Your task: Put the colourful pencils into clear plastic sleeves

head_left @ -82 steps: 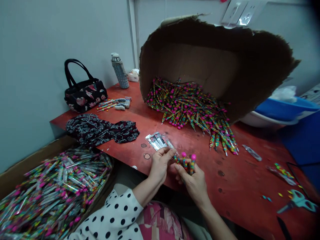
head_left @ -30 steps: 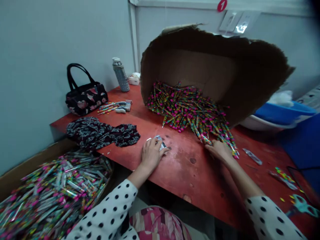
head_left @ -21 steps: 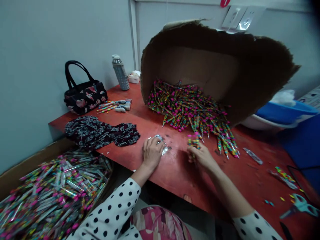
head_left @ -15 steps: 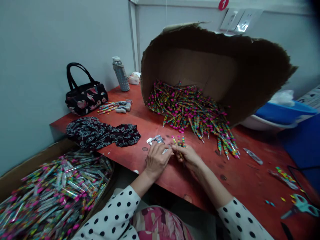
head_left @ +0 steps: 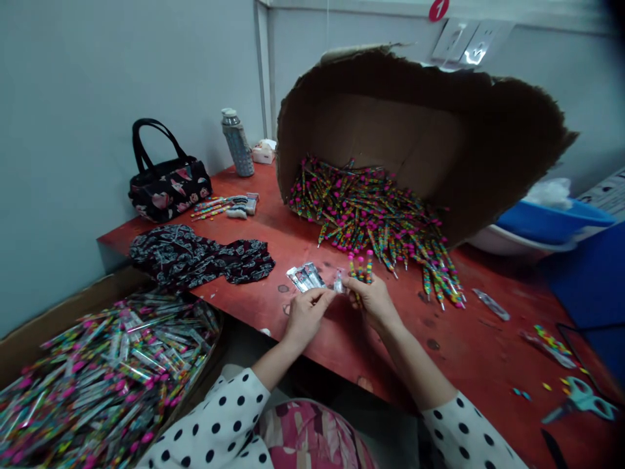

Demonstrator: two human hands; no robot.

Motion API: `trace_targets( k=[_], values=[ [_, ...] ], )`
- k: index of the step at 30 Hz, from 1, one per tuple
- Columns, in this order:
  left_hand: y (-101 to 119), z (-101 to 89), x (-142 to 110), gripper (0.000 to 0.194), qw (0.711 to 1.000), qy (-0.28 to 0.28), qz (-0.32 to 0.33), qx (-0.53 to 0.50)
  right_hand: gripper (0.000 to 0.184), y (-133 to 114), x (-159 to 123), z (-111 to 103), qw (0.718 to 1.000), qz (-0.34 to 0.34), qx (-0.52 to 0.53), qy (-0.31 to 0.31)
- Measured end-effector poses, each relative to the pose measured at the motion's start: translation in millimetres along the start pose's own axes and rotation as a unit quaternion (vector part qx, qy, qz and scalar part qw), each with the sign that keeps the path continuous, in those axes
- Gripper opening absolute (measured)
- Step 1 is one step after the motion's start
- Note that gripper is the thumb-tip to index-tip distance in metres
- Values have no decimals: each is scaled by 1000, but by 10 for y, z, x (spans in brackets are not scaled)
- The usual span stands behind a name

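We see a red-topped table w/ a torn cardboard box on its side at the back, its mouth facing us. A heap of multicoloured, pink-topped pens fills the box's lower part & spills onto the tabletop. At lower L, below table level, we note a 2nd carton of film-wrapped pens. Next in size: a floral handbag, a dark patterned cloth over the table's L edge, & stacked basins at R.

Centrally, we find both hands near the front edge, close together. R hand: fingers curled around three pens, approx. upright, pink tops up; thumb & index lie against the side of a clear sleeve. L hand: thumb & index pressed together, pinching the sleeve's near end; other fingers folded in behind, contact not clear to us.

Smaller items: a flask by the wall, scissors at far R, & a fan of silvery packets flat on the table just beyond the L fingertips. Smallest of these, the clear sleeve stands btwn the hands.
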State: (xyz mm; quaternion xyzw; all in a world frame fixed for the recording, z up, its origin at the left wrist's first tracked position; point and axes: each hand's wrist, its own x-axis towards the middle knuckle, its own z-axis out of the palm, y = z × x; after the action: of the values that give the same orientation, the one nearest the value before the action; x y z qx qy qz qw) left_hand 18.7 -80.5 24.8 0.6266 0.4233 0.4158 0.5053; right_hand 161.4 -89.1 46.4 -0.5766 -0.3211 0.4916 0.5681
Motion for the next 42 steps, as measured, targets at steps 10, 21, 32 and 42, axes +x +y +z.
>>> trace_targets(
  k=[10, 21, 32, 42],
  values=[
    [35, 59, -15, 37, 996, 63, -23, -55, 28, -17, 15, -17, 998, -16, -48, -29],
    [30, 41, 138, 17, 994, 88, 35, -52, 29, -50, -80, -56, 986, -76, -147, -12],
    [72, 105, 128, 30, 977, 18, -72, -199, 28, -39, -87, -42, 997, -40, -58, -16],
    [38, 150, 16, 26, 938, -46, -217, -267, 31, -20, -67, -94, 1000, -8, -6, -18]
  ],
)
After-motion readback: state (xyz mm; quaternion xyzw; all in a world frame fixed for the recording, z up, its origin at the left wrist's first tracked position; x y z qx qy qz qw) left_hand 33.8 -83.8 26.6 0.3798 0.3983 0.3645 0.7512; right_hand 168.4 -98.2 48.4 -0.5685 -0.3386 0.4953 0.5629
